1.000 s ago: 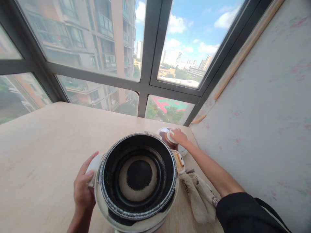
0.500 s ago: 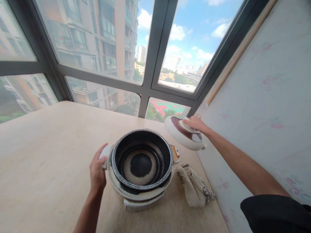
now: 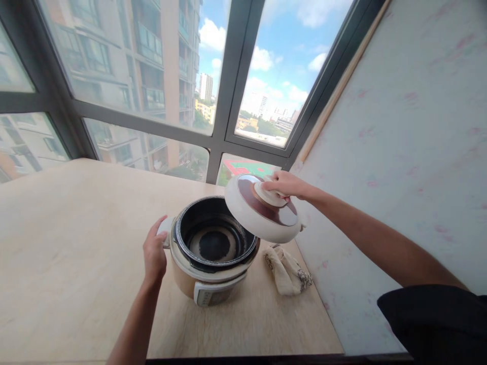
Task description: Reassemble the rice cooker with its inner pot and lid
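An electric pressure cooker [image 3: 186,284] stands on the wooden surface, its control panel facing me. Inside it the black inner pot [image 3: 213,246] shows no food, only a pale ring on its bottom. My left hand [image 3: 155,253] is closed around the cooker's white side handle [image 3: 165,228]. My right hand [image 3: 285,185] grips the knob of the white and brown lid [image 3: 247,208]. That lid is held tilted in the air over the right part of the pot, hiding some of the rim and the right side handle.
A crumpled beige cloth [image 3: 287,271] lies right of the cooker. Beyond the pale wooden surface [image 3: 76,243] are framed windows [image 3: 152,121]. A flowered wall [image 3: 380,192] rises close on the right, beside my right arm.
My right hand has brought the lid left, so that it now overlaps the pot's right side. My left hand keeps its hold on the handle. The camera view has shifted.
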`<state>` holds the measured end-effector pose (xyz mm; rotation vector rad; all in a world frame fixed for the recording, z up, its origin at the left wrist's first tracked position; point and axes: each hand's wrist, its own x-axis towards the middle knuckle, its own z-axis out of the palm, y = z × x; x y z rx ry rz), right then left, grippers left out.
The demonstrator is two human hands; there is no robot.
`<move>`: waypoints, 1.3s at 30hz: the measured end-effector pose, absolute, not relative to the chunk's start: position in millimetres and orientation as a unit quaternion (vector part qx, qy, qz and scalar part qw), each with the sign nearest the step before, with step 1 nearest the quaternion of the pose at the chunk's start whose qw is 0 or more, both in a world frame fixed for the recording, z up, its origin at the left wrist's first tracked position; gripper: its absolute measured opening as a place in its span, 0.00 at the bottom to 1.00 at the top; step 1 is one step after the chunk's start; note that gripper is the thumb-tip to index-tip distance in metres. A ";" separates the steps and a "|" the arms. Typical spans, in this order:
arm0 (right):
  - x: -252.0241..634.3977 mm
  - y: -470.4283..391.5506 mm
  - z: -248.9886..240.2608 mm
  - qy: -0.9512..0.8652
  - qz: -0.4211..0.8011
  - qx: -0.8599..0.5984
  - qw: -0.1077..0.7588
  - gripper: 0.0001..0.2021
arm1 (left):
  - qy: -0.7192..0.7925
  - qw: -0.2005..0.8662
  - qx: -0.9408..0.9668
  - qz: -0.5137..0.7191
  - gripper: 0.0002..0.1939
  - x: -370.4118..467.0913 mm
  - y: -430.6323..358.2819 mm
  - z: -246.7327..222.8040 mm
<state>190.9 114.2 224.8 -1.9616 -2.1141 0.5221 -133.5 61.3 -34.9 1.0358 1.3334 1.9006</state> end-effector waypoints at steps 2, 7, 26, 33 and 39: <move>175.0 107.5 225.1 -0.756 0.120 -0.637 0.092 0.17 | 0.490 0.305 0.386 0.720 0.31 -134.0 63.5 -39.3; 148.3 111.5 214.2 -0.829 0.050 -0.550 0.094 0.17 | 0.467 0.320 0.386 0.729 0.32 -134.8 65.0 -43.3; 97.3 105.9 167.3 -0.903 0.078 -0.405 0.120 0.14 | 0.455 0.313 0.385 0.740 0.32 -130.5 61.7 -48.6; 94.6 112.5 160.5 -0.920 0.081 -0.365 0.116 0.13 | 0.461 0.328 0.372 0.736 0.32 -128.6 56.3 -40.9; 91.6 115.1 164.1 -0.923 0.067 -0.372 0.072 0.13 | 0.458 0.343 0.356 0.739 0.34 -129.2 59.8 -47.7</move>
